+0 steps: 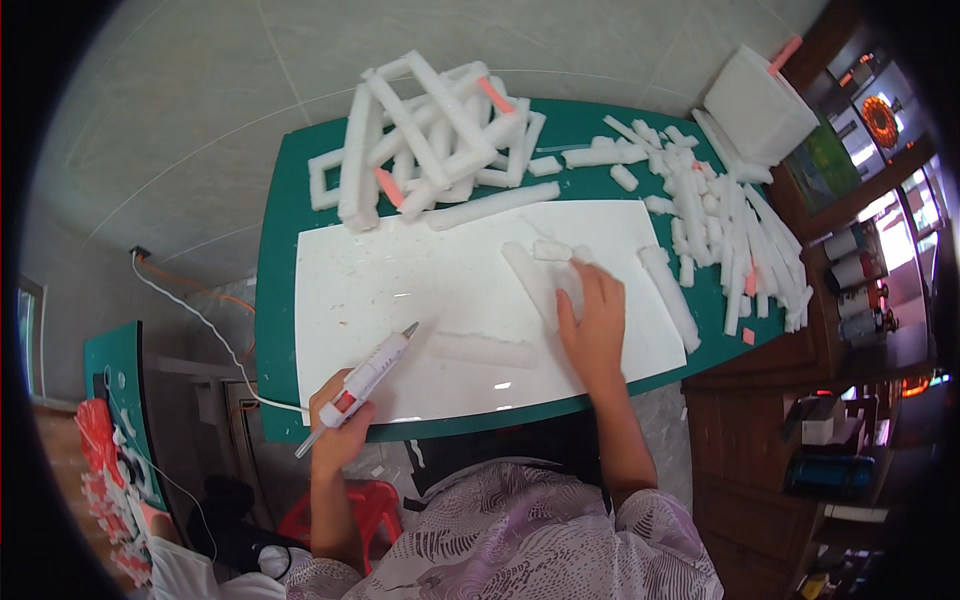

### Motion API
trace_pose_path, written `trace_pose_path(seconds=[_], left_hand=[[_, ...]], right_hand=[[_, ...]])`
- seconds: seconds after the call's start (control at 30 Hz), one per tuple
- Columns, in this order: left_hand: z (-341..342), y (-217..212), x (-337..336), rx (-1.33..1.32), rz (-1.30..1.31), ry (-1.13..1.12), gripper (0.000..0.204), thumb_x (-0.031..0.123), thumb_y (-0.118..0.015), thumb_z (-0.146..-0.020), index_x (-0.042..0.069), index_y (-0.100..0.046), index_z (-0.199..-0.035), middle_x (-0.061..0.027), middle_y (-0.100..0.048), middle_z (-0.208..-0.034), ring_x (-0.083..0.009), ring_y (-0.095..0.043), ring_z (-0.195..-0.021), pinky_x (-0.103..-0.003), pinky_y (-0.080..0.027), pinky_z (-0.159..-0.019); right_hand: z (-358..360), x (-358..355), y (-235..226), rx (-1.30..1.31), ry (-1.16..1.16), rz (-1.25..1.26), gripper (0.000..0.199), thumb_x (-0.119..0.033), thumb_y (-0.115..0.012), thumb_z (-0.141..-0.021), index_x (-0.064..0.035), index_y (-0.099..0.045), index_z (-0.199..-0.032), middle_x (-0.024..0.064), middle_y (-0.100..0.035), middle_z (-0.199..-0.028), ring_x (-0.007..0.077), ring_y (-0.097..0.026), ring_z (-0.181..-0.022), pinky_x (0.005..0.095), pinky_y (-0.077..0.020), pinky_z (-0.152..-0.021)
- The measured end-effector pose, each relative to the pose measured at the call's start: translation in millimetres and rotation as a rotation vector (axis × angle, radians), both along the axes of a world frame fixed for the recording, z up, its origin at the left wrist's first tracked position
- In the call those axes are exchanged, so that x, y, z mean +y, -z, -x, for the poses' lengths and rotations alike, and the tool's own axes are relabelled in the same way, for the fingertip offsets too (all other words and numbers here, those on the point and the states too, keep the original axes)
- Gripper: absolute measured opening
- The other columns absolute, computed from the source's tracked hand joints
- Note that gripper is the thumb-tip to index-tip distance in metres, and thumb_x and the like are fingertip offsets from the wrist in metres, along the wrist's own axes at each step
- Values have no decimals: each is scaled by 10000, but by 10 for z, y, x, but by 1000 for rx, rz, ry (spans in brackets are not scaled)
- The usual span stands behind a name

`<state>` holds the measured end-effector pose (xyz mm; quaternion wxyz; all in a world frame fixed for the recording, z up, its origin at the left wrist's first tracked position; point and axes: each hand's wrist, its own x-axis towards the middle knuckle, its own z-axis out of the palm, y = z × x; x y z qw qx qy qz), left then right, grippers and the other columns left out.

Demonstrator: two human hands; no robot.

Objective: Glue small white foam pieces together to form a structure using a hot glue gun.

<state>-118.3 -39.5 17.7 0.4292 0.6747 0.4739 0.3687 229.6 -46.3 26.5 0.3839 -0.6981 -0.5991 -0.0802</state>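
Note:
In my left hand [342, 412] is a white glue gun [368, 375], its metal tip angled up and right over the white board [380, 270]. My right hand [597, 325] reaches over the board, thumb and forefinger apart. Its forefinger is at the end of a short foam block [552, 250]; its thumb is beside a longer foam strip [527, 280]. Whether the fingertips press on either piece is hard to see. Another foam strip [483, 350] lies between my hands, and one more [668, 298] rests along the board's right edge.
A stack of white foam frames [430, 140] stands at the back of the green table [283, 250]. Loose foam strips [700, 210] are heaped at the right, near a white foam box [760, 105]. A white cable [195, 315] hangs at the left, above a red stool [365, 510].

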Motion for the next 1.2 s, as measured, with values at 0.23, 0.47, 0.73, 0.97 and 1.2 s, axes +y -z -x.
trace_pose_path(seconds=[0.23, 0.47, 0.73, 0.97, 1.2], left_hand=[[8, 24, 77, -35, 110, 12, 326, -52, -599, -723, -34, -657, -1043, -74, -720, -1006, -81, -554, -764, -228, -437, -668], [33, 99, 65, -135, 172, 0, 355, -65, -600, -738, -28, -647, -1088, -84, -718, -1059, -102, -607, -893, -231, -463, -751], [-47, 44, 78, -27, 127, 1, 358, -64, -590, -760, -30, -646, -1112, -96, -719, -1077, -136, -633, -940, -255, -478, -802], [-33, 219, 128, -108, 143, 1, 407, -68, -586, -781, -32, -631, -1184, -121, -707, -1121, -175, -647, -1031, -289, -494, -875], [-56, 264, 113, -157, 180, -52, 440, -80, -593, -775, -29, -614, -1212, -133, -693, -1157, -189, -640, -1065, -296, -491, -899]], right_hand=[[-666, 245, 92, 50, 107, 268, 419, -62, -677, -859, -6, -603, -1267, 179, -654, -1138, 357, -566, -1100, 416, -439, -992], [-811, 253, 179, 123, -44, 296, 325, -96, -665, -870, 19, -645, -1174, 225, -654, -1119, 395, -614, -1017, 426, -481, -929], [-872, 131, 4, 82, -3, 104, 388, -74, -662, -866, -27, -629, -1250, 197, -632, -1208, 370, -568, -1142, 404, -434, -1013], [-989, -362, -141, 153, -320, 374, 433, 13, -556, -800, -39, -618, -1225, 187, -606, -1234, 388, -528, -1165, 425, -410, -1044], [-708, -335, -170, 153, -220, 492, 433, -142, -665, -850, -90, -633, -1279, 146, -618, -1238, 329, -590, -1096, 382, -458, -989]])
